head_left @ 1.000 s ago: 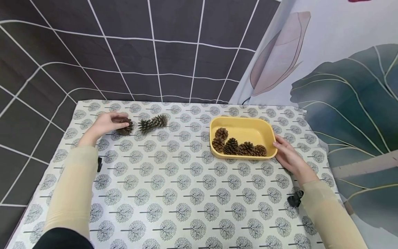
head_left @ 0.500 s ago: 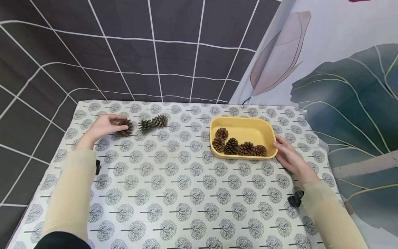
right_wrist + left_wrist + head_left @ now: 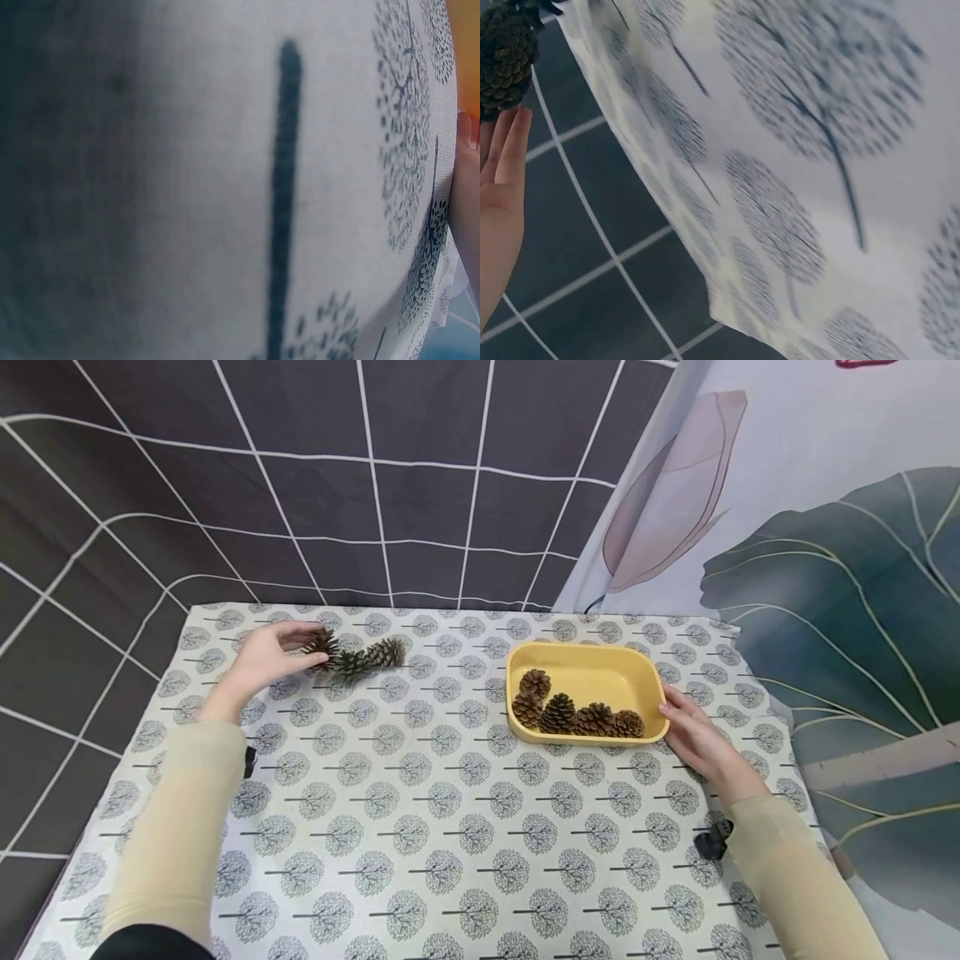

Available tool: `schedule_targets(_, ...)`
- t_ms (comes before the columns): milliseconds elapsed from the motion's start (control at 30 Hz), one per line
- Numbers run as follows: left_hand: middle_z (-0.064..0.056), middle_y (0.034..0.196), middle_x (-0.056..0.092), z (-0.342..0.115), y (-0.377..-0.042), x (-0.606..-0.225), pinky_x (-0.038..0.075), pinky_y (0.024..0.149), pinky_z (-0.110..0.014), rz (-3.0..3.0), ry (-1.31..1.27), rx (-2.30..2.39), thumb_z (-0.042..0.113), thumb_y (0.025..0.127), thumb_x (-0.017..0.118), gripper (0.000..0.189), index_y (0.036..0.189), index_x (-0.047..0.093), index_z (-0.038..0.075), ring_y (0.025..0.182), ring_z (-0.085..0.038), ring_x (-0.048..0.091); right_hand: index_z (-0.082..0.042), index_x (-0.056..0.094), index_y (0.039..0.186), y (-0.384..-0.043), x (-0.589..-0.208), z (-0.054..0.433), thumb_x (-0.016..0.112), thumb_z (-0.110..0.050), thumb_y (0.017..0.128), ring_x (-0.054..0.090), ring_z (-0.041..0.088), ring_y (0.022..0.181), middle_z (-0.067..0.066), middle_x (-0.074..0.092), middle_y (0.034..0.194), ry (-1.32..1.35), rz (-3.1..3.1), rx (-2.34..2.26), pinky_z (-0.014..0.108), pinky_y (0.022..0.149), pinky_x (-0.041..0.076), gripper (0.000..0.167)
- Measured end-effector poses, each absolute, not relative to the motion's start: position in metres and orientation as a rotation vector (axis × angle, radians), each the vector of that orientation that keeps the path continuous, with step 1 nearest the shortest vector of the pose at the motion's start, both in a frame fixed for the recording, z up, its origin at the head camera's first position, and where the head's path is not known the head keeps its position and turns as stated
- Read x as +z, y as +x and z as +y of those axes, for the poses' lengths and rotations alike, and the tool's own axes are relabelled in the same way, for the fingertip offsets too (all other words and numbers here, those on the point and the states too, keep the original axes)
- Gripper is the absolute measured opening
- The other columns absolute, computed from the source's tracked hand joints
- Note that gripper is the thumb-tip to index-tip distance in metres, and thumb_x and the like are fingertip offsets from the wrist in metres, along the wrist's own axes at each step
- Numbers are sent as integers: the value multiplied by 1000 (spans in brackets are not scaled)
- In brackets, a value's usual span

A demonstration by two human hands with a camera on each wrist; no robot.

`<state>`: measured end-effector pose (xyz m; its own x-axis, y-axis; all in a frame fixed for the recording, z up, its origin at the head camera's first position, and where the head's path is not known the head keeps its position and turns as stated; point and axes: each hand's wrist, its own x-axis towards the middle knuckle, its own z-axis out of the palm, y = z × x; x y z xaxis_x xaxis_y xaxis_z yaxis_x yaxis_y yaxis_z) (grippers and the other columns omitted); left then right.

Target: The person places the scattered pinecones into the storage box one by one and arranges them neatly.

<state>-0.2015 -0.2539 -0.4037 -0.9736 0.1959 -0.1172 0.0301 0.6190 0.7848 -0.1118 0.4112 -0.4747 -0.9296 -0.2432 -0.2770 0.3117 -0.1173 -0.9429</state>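
Note:
In the head view my left hand point(image 3: 266, 660) holds a brown pine cone point(image 3: 320, 648) between thumb and fingers, at the back left of the table. The left wrist view shows this pine cone point(image 3: 504, 60) at the fingertips. Right beside it on the cloth lie two more pine cones, a dark one point(image 3: 351, 667) and a lighter one point(image 3: 386, 652), end to end. My right hand point(image 3: 697, 739) grips the right end of a yellow tub point(image 3: 585, 649), thumb at the rim. Several pine cones point(image 3: 557, 714) sit along the tub's near and left sides.
A white cloth point(image 3: 442, 827) with printed trees covers the table. Dark tiled-pattern fabric point(image 3: 420, 502) rises behind and to the left. A leaf-patterned curtain point(image 3: 840, 593) hangs at the right.
My left hand has moved right and slightly back with the pine cone, bringing it up to the two lying ones. My right hand and the tub have stayed in place.

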Motion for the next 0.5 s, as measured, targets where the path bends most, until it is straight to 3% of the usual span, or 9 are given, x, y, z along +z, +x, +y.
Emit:
schedule_targets(100,-29,152,57,-244,-202,-401,44,122,-58,2677,238,1308,19,94,82,64,149,56,-1,141,-48,56,-4,7,169,-111,-476,411,47,-11,113,59,-5,126,-9,41,158,57,1780,-2127,9,107,49,69)
schedule_targets(167,-29,150,59,-237,-202,-399,44,122,-57,2690,281,1327,17,93,83,63,147,58,-2,140,-48,57,-4,7,169,-111,-477,411,46,-10,113,59,-5,126,2,34,166,52,1779,-2131,9,107,49,69)
schedule_targets(267,-29,147,62,-229,-203,-397,45,121,-57,2724,362,1322,14,92,84,61,145,59,-3,137,-48,60,-4,4,169,-112,-477,411,46,-12,113,58,-7,126,19,7,174,54,1790,-2115,9,108,48,71)
schedule_targets(333,-27,144,65,-224,-202,-393,46,120,-56,2756,394,1312,13,91,85,60,144,62,-1,135,-47,62,-3,1,169,-112,-477,410,46,-13,113,57,-8,125,21,-7,174,60,1803,-2097,8,109,47,72)
schedule_targets(500,-23,142,67,-208,-199,-381,49,118,-53,2800,453,1347,11,89,86,57,142,65,2,133,-43,65,-2,-2,168,-113,-477,412,47,-15,113,56,-11,121,23,-11,175,60,1833,-2062,7,110,45,74)
